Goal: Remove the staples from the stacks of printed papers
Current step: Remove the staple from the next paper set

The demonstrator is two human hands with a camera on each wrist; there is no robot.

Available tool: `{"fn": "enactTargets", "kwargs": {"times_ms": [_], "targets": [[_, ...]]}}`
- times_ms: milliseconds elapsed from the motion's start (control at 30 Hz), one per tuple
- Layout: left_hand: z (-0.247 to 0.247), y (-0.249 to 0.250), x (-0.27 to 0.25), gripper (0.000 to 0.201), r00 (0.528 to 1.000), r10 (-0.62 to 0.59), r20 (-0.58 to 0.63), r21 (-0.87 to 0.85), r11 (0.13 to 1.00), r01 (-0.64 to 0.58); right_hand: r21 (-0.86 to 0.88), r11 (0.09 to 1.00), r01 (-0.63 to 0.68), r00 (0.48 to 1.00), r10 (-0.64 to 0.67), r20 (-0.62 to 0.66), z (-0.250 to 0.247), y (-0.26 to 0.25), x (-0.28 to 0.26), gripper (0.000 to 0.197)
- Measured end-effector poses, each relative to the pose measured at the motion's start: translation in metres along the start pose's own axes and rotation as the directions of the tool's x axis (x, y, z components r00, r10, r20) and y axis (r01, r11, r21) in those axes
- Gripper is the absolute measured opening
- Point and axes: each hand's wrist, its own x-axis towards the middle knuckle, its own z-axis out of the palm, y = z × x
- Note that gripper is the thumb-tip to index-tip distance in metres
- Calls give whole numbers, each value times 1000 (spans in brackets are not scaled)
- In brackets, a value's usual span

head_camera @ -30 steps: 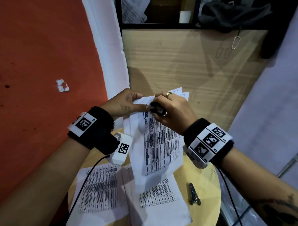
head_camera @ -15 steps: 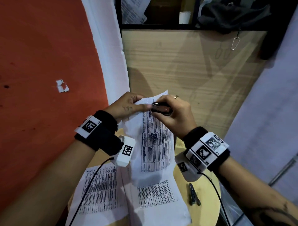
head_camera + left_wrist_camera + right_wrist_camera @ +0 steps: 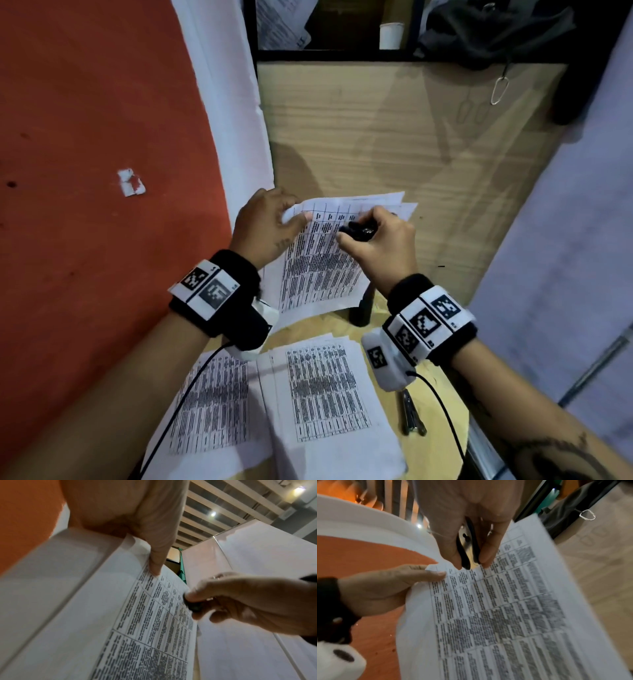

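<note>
A stack of printed papers [image 3: 322, 267] is lifted above the round table, its top edge held up. My left hand [image 3: 274, 222] pinches its top left corner, thumb on the printed face [image 3: 155, 561] [image 3: 426, 574]. My right hand [image 3: 373, 236] grips a small black staple remover [image 3: 359, 231] between thumb and fingers and holds it against the upper part of the page [image 3: 467, 550] [image 3: 193, 605]. No staple can be made out. Two more printed stacks, one at the left [image 3: 212, 404] and one at the right [image 3: 325, 394], lie flat on the table below.
The yellow round table [image 3: 442, 418] carries a small metal tool [image 3: 412, 416] at its right side. A wooden cabinet [image 3: 394, 137] stands behind, with a paper cup [image 3: 390, 36] and a dark bag [image 3: 493, 31] on its shelf. An orange wall [image 3: 85, 137] is at the left.
The held stack has turned so its top edge runs wider to the right. Both hands have dropped slightly, and the right hand with the remover has shifted right of the corner.
</note>
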Motion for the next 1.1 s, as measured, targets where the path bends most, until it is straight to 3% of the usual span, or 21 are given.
{"fn": "enactTargets", "kwargs": {"times_ms": [133, 233, 333, 400, 500, 567, 767, 900, 1000, 1067, 1100], "targets": [[-3, -10, 3, 35, 1000, 7, -7, -42, 999, -7, -81, 993, -90, 986, 100, 131, 1, 15, -9, 23], [-4, -16, 2, 49, 1000, -13, 16, -87, 996, 14, -99, 989, -113, 981, 126, 146, 5, 34, -11, 27], [-5, -21, 1, 62, 998, -41, 45, -125, 991, 47, -85, 984, -153, 965, 168, 202, 4, 49, -8, 41], [-7, -25, 2, 63, 996, -61, 59, -174, 982, 70, 43, 964, -261, 942, 245, 231, 0, 54, -5, 42], [-10, -29, 5, 48, 989, -75, 131, -225, 969, 103, 365, 778, -512, 840, 365, 402, -10, 53, 0, 28], [-13, -29, 6, 30, 981, -53, 189, -245, 964, 99, 440, 685, -581, 790, 344, 508, -17, 52, 2, 28], [-16, -34, 7, 20, 979, -81, 188, -280, 951, 132, 454, 691, -562, 784, 269, 559, -16, 54, 0, 33], [-25, -62, 8, 24, 960, -270, 75, -362, 890, 278, 485, 657, -577, 784, 279, 554, -26, 53, 6, 31], [-34, -82, 4, 23, 914, -402, -43, -446, 827, 343, 503, 651, -569, 791, 265, 552, -35, 53, 9, 29], [-29, -80, -11, 16, 891, -451, 56, -574, 715, 398, 528, 632, -568, 792, 244, 560, -37, 52, 11, 31], [-23, -75, -22, 36, 876, -460, 144, -630, 640, 440, 533, 625, -571, 788, 236, 568, -36, 51, 11, 37]]}}
